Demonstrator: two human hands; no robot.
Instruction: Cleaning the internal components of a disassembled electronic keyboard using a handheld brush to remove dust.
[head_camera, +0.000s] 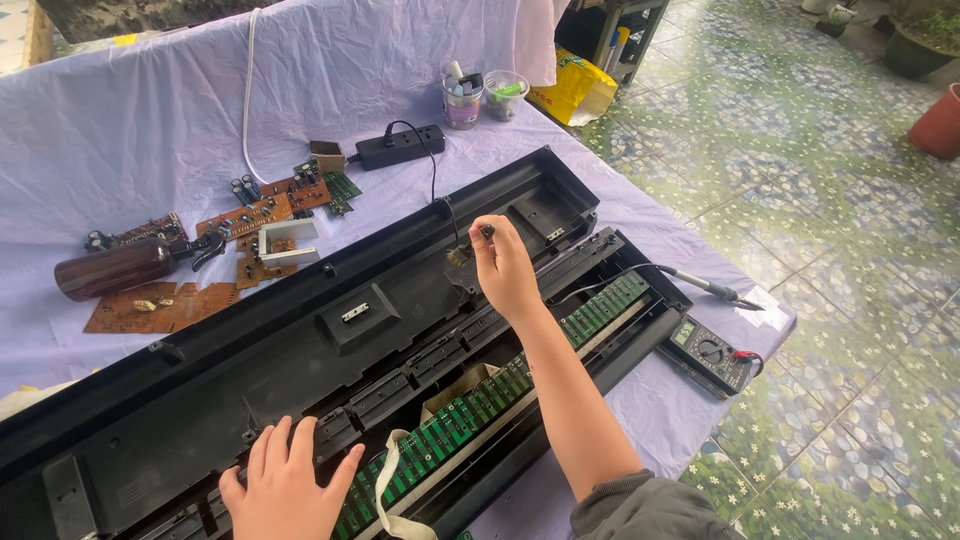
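Note:
A long black opened keyboard casing (300, 350) lies diagonally across the table, with a green circuit board strip (500, 390) running along its near side. My right hand (505, 268) is raised over the middle of the casing, pinching a small dark-tipped tool or part (486, 231) between thumb and fingers; a small brush-like bit (458, 256) sits just left of it. My left hand (288, 485) rests flat on the casing's near left part, fingers spread, beside a white ribbon cable (388, 480).
Brown circuit boards (160, 305) and a brown bottle (115, 268) lie at the left on the lilac cloth (120, 130). A black power strip (400, 147) and two plastic cups (480, 97) stand at the back. A soldering iron (705, 287) and multimeter (710, 352) lie right.

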